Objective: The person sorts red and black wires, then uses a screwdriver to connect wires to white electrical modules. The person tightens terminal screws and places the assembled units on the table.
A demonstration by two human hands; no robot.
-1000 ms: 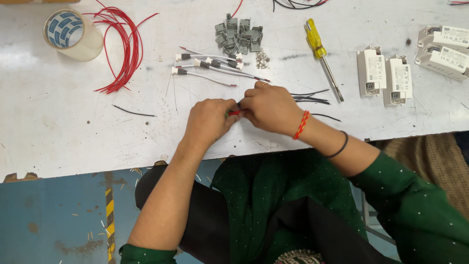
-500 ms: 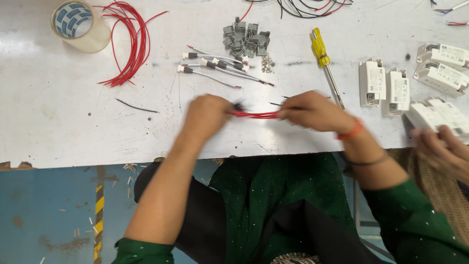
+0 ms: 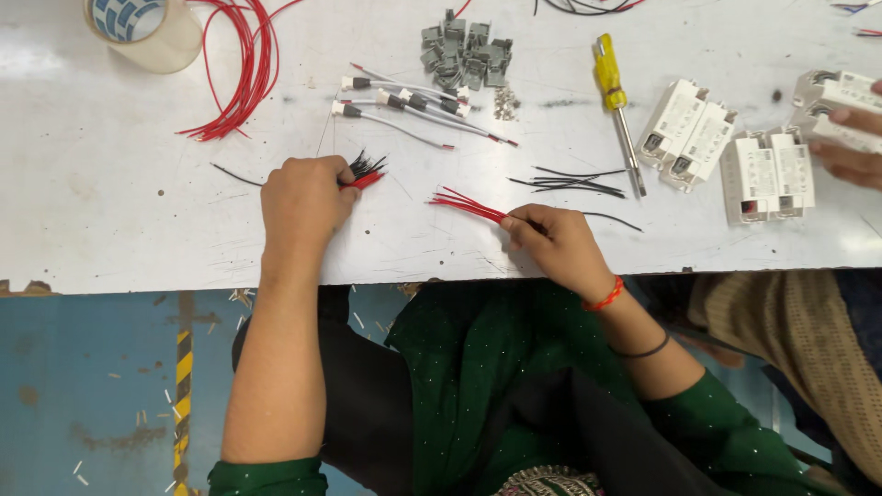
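Observation:
My left hand rests on the white table, closed around a short bundle of black and red wire ends that fan out to its right. My right hand lies near the table's front edge and pinches a few short red wires, which point up and left. The two hands are apart, roughly a hand's width between the wire ends. Loose thin black wires lie just above my right hand.
A tape roll and coiled red wire sit far left. White-sleeved wire pieces, grey connectors, and a yellow screwdriver lie at the back. White rectangular modules are right, where another person's hand reaches.
My hands, joined over red wire a second ago, have pulled apart. The left now holds the black and red ends, the right holds the red wires. Another person's hand came in at right.

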